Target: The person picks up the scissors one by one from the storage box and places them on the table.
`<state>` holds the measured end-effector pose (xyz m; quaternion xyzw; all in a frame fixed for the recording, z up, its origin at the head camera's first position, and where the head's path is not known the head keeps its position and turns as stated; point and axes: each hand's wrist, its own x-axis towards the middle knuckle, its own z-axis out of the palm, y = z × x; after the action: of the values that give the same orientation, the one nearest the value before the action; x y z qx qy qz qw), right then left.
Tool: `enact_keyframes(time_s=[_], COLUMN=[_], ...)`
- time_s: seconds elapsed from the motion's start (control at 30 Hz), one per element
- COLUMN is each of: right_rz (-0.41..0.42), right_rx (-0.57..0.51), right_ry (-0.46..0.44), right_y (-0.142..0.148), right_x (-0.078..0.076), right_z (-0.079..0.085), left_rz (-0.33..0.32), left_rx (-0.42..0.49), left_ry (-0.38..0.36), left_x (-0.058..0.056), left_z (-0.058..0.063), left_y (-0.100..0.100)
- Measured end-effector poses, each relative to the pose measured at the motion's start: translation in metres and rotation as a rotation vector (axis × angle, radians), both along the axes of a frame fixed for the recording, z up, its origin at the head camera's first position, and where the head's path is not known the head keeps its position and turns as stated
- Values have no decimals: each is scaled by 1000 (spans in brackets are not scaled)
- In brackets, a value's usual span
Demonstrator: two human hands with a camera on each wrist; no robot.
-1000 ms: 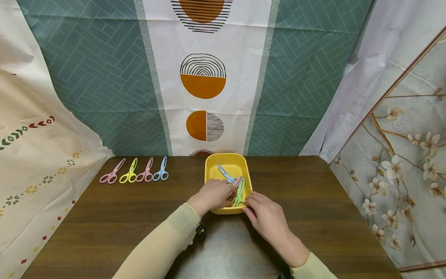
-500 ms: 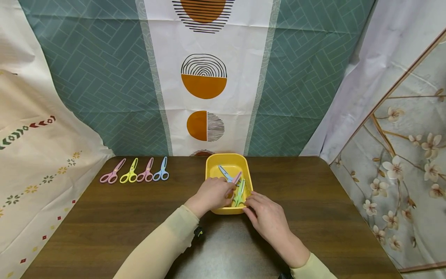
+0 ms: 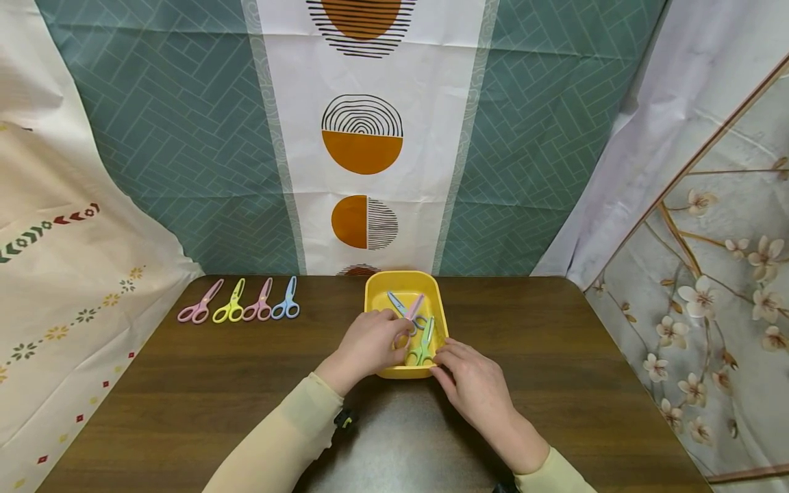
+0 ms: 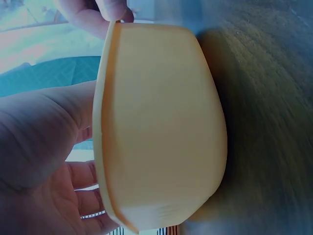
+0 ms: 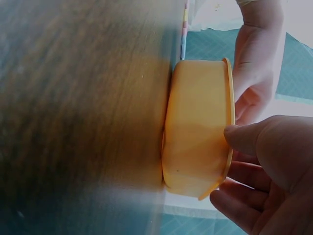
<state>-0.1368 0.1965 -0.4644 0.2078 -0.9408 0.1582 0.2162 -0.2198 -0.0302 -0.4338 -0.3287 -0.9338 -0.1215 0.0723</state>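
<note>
A yellow plastic bin [image 3: 401,373] stands on the table with several scissors in it. My left hand [image 3: 368,342] reaches over its left rim and grips a pair of pink scissors [image 3: 416,308] by the handle end, blades pointing away. Blue scissors [image 3: 396,302] lie behind them, partly covered. Green scissors [image 3: 425,342] lie to the right inside the bin. At the front right corner my right hand [image 3: 476,385] holds the bin's rim, with the thumb on the front wall in the right wrist view. The left wrist view shows the bin's outer wall [image 4: 166,117], which hides the scissors.
At the back left of the dark wooden table [image 3: 203,397], pink scissors [image 3: 200,309], yellow scissors [image 3: 233,305], a second pink pair [image 3: 260,301] and a blue pair [image 3: 287,301] lie in a row. Patterned curtains [image 3: 197,137] hang behind and beside the table.
My left hand has drawn slightly to the left and up with the pink scissors, which have come away from the green pair. The right hand stays on the bin's corner.
</note>
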Motion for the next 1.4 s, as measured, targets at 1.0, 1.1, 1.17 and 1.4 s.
enact_keyframes(time_s=[1.0, 1.1, 1.17, 1.4], right_rz=[4, 5, 7, 13], right_rx=[-11, -12, -15, -20], right_ry=[1, 2, 6, 15], right_y=[-1, 0, 0, 0], right_x=[1, 0, 0, 0], right_z=[0, -1, -1, 0], left_rz=[6, 15, 19, 36], left_rx=[119, 125, 128, 133], left_ry=[178, 183, 188, 204], left_x=[23, 25, 27, 33], left_z=[10, 10, 10, 8], left_y=[-34, -38, -41, -51])
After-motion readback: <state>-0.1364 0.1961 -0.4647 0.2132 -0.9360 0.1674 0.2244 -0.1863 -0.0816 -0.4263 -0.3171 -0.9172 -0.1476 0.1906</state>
